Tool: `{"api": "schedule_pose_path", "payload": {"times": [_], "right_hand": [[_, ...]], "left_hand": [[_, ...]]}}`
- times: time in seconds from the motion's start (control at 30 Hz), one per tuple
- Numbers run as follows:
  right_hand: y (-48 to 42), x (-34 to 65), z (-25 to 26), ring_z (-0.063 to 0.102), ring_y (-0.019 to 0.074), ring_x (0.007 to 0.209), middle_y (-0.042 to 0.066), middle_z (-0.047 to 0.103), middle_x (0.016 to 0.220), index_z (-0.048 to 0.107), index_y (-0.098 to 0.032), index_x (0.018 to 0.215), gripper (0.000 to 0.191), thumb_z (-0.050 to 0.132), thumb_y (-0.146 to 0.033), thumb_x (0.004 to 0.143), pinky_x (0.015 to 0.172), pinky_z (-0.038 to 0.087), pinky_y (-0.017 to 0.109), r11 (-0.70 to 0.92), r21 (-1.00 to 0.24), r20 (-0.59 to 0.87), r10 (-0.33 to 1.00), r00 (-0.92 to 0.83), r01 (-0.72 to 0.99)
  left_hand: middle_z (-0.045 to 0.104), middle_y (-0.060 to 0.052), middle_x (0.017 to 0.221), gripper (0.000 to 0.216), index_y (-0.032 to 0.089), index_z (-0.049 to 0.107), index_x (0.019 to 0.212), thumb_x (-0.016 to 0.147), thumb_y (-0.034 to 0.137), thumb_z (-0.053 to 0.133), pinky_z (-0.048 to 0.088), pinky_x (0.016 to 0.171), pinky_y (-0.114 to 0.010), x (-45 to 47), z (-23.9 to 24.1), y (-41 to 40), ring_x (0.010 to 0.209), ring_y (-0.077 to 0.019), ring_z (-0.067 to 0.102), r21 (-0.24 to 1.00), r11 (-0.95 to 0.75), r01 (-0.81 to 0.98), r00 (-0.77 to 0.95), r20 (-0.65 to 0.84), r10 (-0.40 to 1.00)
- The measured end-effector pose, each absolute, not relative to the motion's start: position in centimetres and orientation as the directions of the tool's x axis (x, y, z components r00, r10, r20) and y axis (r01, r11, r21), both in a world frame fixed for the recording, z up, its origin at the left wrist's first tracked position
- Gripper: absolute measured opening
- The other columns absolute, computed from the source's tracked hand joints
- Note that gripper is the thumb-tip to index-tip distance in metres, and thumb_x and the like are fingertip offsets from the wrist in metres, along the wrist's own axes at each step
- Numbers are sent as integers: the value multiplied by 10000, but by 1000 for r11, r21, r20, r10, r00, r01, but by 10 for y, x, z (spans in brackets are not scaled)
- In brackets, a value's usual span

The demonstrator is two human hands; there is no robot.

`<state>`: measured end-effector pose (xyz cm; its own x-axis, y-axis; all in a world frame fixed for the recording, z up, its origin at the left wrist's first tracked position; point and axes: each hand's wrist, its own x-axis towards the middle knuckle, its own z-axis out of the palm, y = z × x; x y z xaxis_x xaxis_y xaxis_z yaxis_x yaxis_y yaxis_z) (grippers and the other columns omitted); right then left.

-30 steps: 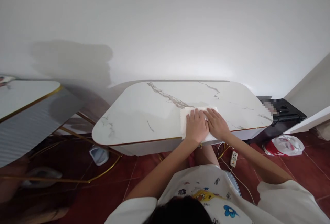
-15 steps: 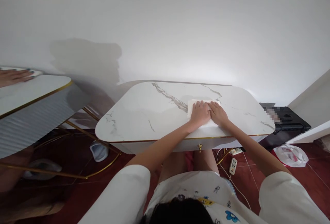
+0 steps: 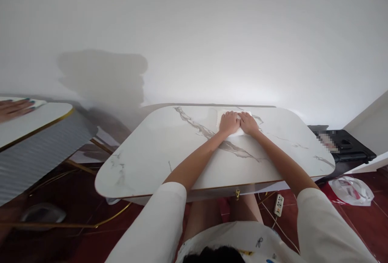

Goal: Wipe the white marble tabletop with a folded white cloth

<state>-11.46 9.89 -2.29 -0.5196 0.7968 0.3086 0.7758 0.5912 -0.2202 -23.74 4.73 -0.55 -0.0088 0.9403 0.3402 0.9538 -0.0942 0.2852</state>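
Note:
A white cloth (image 3: 220, 116) lies flat on the far part of a white marble-look table (image 3: 157, 150) with a gold rim. My left hand (image 3: 229, 123) and my right hand (image 3: 248, 123) rest side by side on the cloth, fingers stretched out and pressed flat on it. Both arms reach straight across the table top toward the wall. Most of the cloth is hidden under my hands.
A second gold-rimmed table (image 3: 33, 119) stands at the left, with another person's hand (image 3: 15, 107) flat on it. On the red tiled floor lie a power strip (image 3: 278, 205), a plastic bag (image 3: 351, 190) and a black case (image 3: 345, 145). A white wall is close behind.
Both hands have slid the cloth away from the near edge across the table to its far side by the wall. The other person's hand has appeared on the left table.

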Motion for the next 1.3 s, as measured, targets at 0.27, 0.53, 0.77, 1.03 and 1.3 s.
{"api": "schedule_pose_path", "payload": {"times": [0.27,0.53,0.77,1.03,1.3], "right_hand": [[144,-146,-13,445,262,1291,113,542,1392,532,-144,1340,451,308,-171,949,1095,349,407,595,-239,296,797,-526,768],[177,-164,-15,483,241,1232,97,596,1315,552,-159,1300,413,310,-161,966,1077,364,395,608,-252,275,791,-547,753],[193,-156,-18,494,214,1244,91,603,1329,568,-154,1293,417,314,-143,964,1094,352,371,645,-306,286,764,-579,700],[213,-134,-18,497,193,1292,84,584,1389,575,-160,1312,424,334,-160,963,1113,354,354,646,-320,286,763,-579,693],[196,-125,-18,516,240,1294,99,574,1399,524,-162,1385,475,300,-196,967,1104,383,410,579,-259,281,811,-513,773]], "left_hand": [[590,-112,1277,346,182,551,1195,928,211,334,364,1023,-411,-266,-5,98,1216,-267,484,220,-54,974,-19,315,949],[592,-140,1281,357,166,539,1201,933,218,308,358,1016,-434,-280,-6,130,1218,-289,490,163,-2,987,-40,254,966],[590,-147,1286,368,153,545,1196,942,232,290,361,998,-436,-270,-5,140,1205,-308,494,121,47,991,-74,227,971],[611,-168,1247,359,131,563,1177,946,243,313,370,984,-453,-246,-7,159,1185,-319,514,111,67,992,-95,270,958],[608,-126,1252,324,176,567,1155,951,231,322,354,1013,-436,-242,-8,148,1192,-282,503,135,15,991,-55,301,952]]}}
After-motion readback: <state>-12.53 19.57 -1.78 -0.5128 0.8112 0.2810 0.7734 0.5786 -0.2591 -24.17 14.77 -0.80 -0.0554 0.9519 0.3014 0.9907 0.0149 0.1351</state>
